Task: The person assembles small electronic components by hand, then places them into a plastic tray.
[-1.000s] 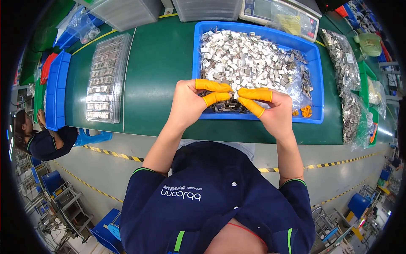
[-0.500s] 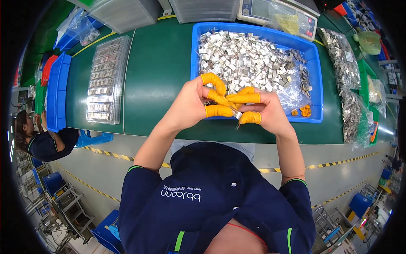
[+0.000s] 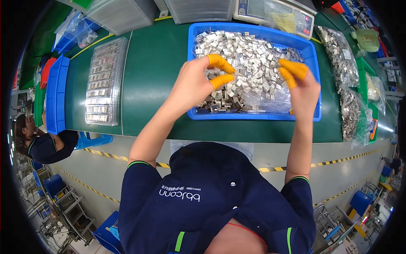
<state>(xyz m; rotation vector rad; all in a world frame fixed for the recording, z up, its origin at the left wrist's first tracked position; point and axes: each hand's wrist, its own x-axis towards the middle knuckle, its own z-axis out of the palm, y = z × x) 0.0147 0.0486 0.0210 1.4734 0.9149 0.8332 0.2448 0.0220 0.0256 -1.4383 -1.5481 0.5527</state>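
Note:
My left hand [image 3: 196, 80], in orange finger cots, hovers over the left part of a blue tray [image 3: 253, 116]. Its thumb and forefinger tips are a little apart, with nothing visible between them. Over the tray's right side, my right hand [image 3: 301, 82] has its cotted thumb and finger brought together at the tips. Whether a small thing is between them cannot be made out. Many small silver-white rectangular parts [image 3: 247, 55], some with thin wires, heap the tray. Darker parts [image 3: 224, 101] lie at its near left, beside a clear plastic bag [image 3: 275, 103].
On the green table, a clear compartment tray [image 3: 105, 80] of parts lies left, beyond it a blue bin [image 3: 57, 95]. A scale [image 3: 270, 15] and translucent boxes [image 3: 198, 10] stand behind. Bags of parts [image 3: 338, 51] line the right edge. Another person [image 3: 46, 144] sits far left.
My hands, together at the tray's near edge with a small silver part between them, have separated. The left rose slightly; the right moved right and farther away. The part is no longer seen between them.

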